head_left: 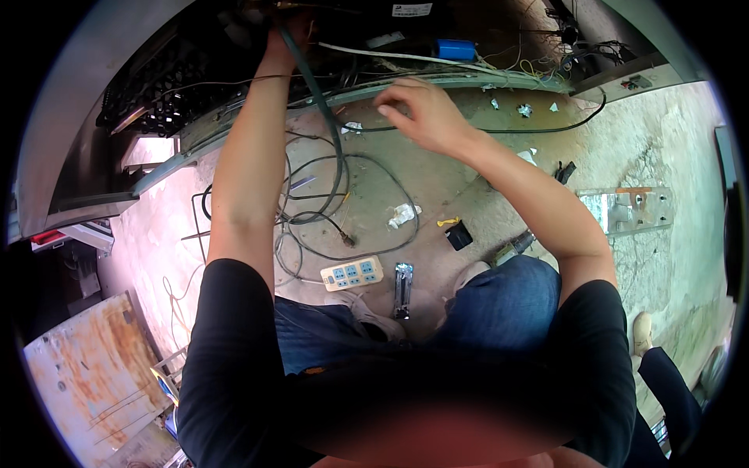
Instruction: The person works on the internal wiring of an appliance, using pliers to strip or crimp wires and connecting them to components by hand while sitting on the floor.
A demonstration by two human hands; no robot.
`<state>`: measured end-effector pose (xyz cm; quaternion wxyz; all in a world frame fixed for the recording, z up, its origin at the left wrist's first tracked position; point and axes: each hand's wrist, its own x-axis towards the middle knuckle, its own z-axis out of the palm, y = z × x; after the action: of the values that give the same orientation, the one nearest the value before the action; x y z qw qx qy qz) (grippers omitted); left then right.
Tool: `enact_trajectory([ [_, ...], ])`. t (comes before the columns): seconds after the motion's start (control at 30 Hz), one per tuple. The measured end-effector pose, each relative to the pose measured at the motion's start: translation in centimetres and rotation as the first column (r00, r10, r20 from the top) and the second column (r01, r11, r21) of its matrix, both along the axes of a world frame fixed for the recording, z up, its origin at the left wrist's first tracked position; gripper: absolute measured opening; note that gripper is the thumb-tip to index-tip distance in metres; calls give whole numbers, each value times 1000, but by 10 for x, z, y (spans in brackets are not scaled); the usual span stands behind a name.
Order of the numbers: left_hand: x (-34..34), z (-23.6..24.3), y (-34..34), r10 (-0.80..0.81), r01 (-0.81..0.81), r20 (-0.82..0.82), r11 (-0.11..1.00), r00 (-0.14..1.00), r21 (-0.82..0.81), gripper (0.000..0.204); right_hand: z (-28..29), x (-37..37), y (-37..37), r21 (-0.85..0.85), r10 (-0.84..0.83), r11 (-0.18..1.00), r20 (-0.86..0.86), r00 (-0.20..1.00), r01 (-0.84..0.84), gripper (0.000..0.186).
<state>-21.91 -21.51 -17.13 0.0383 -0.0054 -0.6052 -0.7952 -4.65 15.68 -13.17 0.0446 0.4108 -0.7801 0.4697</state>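
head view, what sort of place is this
Probably a repair workshop, though the frame can't confirm it: an open metal housing with exposed wires, a multi-socket power strip on the bare, worn floor, and a rust-stained metal panel.

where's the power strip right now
In the head view, the cream power strip lies on the floor slightly left of centre, just left of the silver metal piece.

The person wears a black short-sleeved shirt (pixel 437 374), its plain sleeves (pixel 234 335) ending above the elbows; a small orange mark (pixel 314 370) shows near the waist. Blue denim jeans (pixel 503 304) meet light-coloured shoes (pixel 470 274). Both forearms (pixel 253 164) are bare.
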Motion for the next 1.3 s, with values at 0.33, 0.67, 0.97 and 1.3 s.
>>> enact_trajectory([
  [0.33, 46, 50, 59, 133, -130, -6, 955, 991, -266, 23, -90, -56, 124, 5, -650, 754, 152, 745, 657, 27],
  [0.67, 13, 27, 3, -348, -636, -559, -161, 753, -755, 19, -88, -57, 123, 9, -608, 790, 131, 783, 613, 24],
  [0.97, 33, 31, 37, -484, -745, -567, -447, 667, -495, 26, -79, -45, 145, -53, -444, 861, 406, 799, 506, 22],
  [1.3, 2, -19, -21, 103, -211, -226, 820, 969, -532, 35, 93, 41, 150, 1, -228, 962, 553, 801, 273, 23],
])
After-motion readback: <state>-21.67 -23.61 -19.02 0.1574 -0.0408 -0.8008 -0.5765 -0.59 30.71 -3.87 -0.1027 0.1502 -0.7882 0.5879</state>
